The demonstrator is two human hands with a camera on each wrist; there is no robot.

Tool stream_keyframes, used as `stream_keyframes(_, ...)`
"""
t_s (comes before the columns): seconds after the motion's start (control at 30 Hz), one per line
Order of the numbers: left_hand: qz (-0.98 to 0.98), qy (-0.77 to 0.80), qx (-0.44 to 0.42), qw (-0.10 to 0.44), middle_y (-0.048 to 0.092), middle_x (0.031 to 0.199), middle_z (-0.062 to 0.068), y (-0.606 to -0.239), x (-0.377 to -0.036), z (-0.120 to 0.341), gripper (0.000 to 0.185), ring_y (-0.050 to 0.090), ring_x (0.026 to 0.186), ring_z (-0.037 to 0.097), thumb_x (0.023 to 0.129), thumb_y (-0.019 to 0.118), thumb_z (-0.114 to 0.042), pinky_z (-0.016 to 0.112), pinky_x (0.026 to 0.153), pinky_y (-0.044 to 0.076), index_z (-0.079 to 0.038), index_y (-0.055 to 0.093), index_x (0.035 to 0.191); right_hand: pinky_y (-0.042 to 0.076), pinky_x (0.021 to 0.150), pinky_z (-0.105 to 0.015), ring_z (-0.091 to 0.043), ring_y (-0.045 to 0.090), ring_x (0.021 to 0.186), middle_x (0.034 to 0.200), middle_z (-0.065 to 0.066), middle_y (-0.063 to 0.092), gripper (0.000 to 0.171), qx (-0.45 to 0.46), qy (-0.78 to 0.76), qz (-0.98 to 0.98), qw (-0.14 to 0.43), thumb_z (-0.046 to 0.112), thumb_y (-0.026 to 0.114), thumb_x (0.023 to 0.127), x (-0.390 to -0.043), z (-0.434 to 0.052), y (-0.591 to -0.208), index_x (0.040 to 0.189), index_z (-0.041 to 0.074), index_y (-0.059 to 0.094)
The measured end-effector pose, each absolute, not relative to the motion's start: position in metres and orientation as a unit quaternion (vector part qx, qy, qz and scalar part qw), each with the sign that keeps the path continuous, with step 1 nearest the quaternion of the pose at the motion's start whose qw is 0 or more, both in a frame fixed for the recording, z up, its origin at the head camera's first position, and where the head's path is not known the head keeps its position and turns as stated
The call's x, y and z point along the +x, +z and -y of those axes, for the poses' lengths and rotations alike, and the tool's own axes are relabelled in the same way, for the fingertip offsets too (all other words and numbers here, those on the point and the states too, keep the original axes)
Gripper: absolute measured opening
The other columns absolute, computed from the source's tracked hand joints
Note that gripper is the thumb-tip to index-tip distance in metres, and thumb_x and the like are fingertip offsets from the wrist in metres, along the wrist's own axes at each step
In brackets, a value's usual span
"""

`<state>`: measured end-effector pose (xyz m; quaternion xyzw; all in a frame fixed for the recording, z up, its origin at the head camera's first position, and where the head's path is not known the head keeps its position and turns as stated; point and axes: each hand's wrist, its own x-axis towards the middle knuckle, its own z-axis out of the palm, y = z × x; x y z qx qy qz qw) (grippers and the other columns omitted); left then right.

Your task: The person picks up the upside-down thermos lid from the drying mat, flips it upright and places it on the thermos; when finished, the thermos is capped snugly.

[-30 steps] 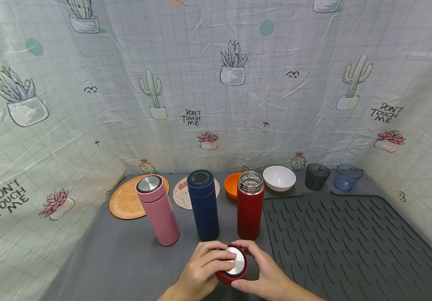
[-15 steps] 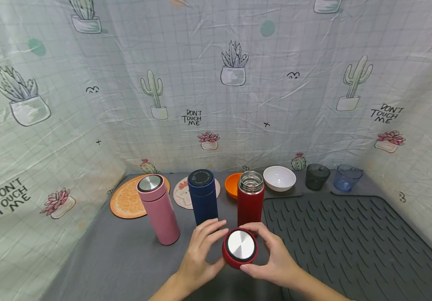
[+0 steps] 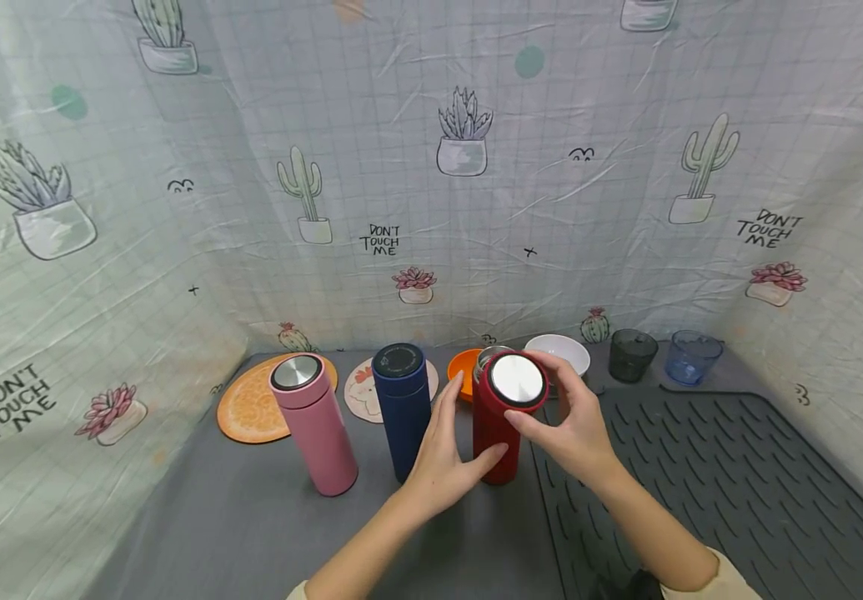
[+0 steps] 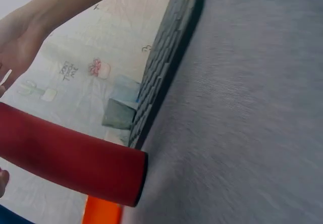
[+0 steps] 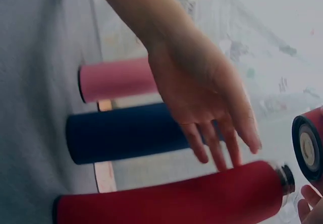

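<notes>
My right hand (image 3: 572, 425) pinches a red flask lid (image 3: 517, 381) with a silver top between thumb and fingers. The lid is held above and slightly to the right of the mouth of a red flask (image 3: 493, 454), overlapping it in the head view. In the right wrist view the lid's underside (image 5: 309, 148) shows, apart from the steel neck (image 5: 288, 178). My left hand (image 3: 444, 468) is spread beside the red flask, fingers straight, fingertips right at its body. A blue flask (image 3: 403, 417) and a pink flask (image 3: 318, 433), both lidded, stand upright to the left.
Behind the flasks lie an orange-slice mat (image 3: 245, 404) and a round chicken-print mat (image 3: 360, 398). An orange bowl (image 3: 463, 367), a white bowl (image 3: 564, 348), a dark cup (image 3: 631, 357) and a blue cup (image 3: 692, 358) line the back. A ridged grey mat (image 3: 671, 467) covers the right side.
The right hand has carried the red lid up and forward from in front of the red flask to over its mouth. The left hand has let go of the lid and moved beside the flask.
</notes>
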<state>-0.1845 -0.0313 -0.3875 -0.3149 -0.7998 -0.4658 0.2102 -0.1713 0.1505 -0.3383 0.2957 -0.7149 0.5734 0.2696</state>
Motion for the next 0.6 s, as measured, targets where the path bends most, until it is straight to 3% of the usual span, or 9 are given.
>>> stream_keyframes(0.17, 0.798, -0.520, -0.268, 0.146, 0.025, 0.147, -0.003, -0.389, -0.200, 0.022, 0.084, 0.026, 0.132, 0.016, 0.082, 0.067, -0.039, 0.052, 0.102, 0.027, -0.023, 0.015, 0.146, 0.043, 0.082, -0.017, -0.010, 0.050, 0.102, 0.118, -0.018, 0.051, 0.059, 0.246, 0.578, 0.728, 0.273, -0.011, 0.068, 0.072, -0.177, -0.143, -0.323, 0.125, -0.007, 0.044)
stream_keyframes(0.43, 0.763, -0.578, -0.270, 0.107, 0.028, 0.146, 0.000, -0.401, -0.216, 0.016, 0.082, 0.033, 0.129, 0.019, 0.084, 0.064, -0.035, 0.045, 0.101, 0.032, -0.018, 0.014, 0.147, 0.045, 0.085, -0.022, -0.012, 0.052, 0.099, 0.117, -0.017, 0.052, 0.055, 0.215, 0.621, 0.715, 0.238, -0.008, 0.065, 0.077, -0.194, -0.137, -0.322, 0.128, -0.005, 0.043)
stream_keyframes(0.6, 0.743, -0.606, -0.269, 0.090, 0.028, 0.145, -0.006, -0.406, -0.216, 0.008, 0.087, 0.038, 0.125, 0.016, 0.084, 0.065, -0.033, 0.044, 0.100, 0.034, -0.030, 0.006, 0.147, 0.046, 0.082, -0.024, -0.016, 0.053, 0.097, 0.116, -0.012, 0.053, 0.055, 0.213, 0.650, 0.698, 0.211, -0.003, 0.068, 0.079, -0.212, -0.137, -0.339, 0.129, 0.002, 0.044)
